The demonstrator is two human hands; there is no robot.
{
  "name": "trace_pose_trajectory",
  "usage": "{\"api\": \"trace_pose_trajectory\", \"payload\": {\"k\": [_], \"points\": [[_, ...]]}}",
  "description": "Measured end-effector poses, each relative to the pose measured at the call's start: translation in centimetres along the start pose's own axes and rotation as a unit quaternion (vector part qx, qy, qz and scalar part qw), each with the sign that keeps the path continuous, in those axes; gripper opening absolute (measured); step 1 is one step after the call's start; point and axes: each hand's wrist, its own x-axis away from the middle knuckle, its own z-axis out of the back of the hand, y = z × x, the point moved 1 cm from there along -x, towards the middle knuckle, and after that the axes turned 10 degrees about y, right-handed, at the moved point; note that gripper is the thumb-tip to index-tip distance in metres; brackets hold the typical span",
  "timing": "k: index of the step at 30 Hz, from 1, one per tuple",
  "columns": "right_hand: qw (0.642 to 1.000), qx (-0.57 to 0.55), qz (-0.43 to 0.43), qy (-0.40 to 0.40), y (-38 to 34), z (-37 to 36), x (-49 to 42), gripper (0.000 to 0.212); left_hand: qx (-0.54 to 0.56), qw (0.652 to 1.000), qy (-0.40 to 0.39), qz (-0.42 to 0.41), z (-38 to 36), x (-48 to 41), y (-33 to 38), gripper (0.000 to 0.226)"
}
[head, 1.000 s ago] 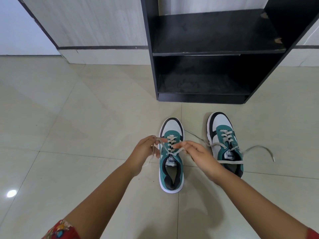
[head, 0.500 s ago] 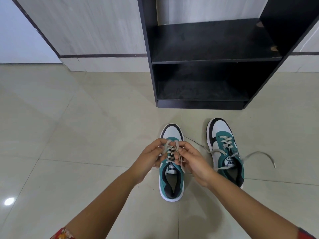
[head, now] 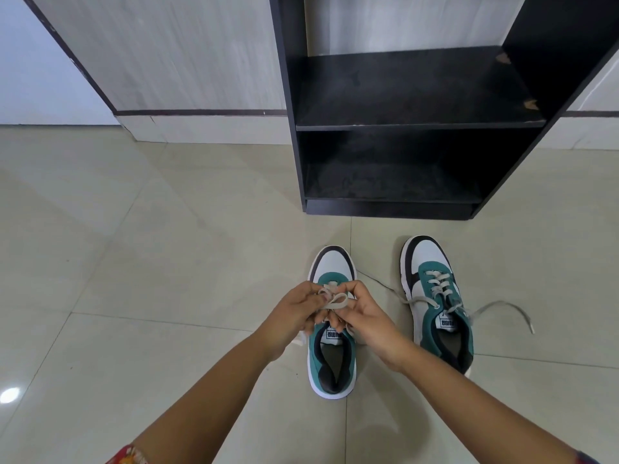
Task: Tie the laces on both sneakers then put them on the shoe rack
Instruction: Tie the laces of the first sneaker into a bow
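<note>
Red patterned sleeve (head: 129, 456), bare forearms.

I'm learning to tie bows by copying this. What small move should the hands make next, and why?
Probably pull the loop snug. Both hands, left and right, pinch the lace over the left sneaker, with one loop formed but no finished bow visible. The right sneaker has loose laces trailing on the floor, and the rack holds no shoes, so finishing this knot comes first.

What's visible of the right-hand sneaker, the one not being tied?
The right-hand sneaker is a teal, white and black low-top with a white sole, upright on the tiled floor, toe toward the black shoe rack. Its pale flat laces are untied, ends trailing across the tiles on both sides. Neither hand touches it.
</note>
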Motion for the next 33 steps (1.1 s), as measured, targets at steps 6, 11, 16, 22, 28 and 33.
{"api": "trace_pose_trajectory", "payload": {"k": [6,11,16,22,28,33], "points": [[0.999,-0.016,0.048,-0.003,0.5,0.3,0.3,0.016,-0.005,0.998,0.052,0.020,0.1,-0.4,-0.5,0.019],[0.999,-0.005,0.046,0.019,0.5,0.4,0.2,0.016,-0.012,0.998,0.062,0.027,0.0,-0.5,-0.6,0.022],[0.996,-0.029,0.003,0.082,0.2,0.2,-0.2,0.007,0.005,0.999,0.044,-0.009,0.2,-0.2,-0.3,0.009],[0.987,-0.029,-0.148,0.053,-0.7,0.5,-1.2,0.019,-0.400,0.833,0.125,-0.362,1.5,-0.1,-0.7,0.007],[0.986,0.021,-0.165,0.026,-0.7,0.8,-2.0,0.012,-0.473,0.737,0.063,-0.478,1.4,-0.1,0.0,0.015],[0.991,-0.050,-0.122,0.039,-0.3,1.0,-1.1,0.016,-0.369,0.882,0.099,-0.275,0.7,0.1,-0.3,0.013]]}}
